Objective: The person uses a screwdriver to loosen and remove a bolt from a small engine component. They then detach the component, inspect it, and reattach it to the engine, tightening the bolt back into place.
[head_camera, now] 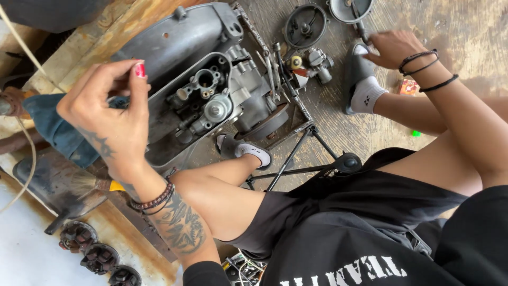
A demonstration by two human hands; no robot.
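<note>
With the left hand [108, 114] pinching a small dark item beside the engine casing [196, 85] and the right hand [394, 47] open over floor parts, the item could probably slip into the casing.

Beside the dull grey cast-metal engine casing [180, 47], the plank floor [465, 32] is rough, weathered wood, the wrenches [272, 74] lying against the casing are bright metal, and the sock [368, 95] beyond them is white knit cloth.
</note>
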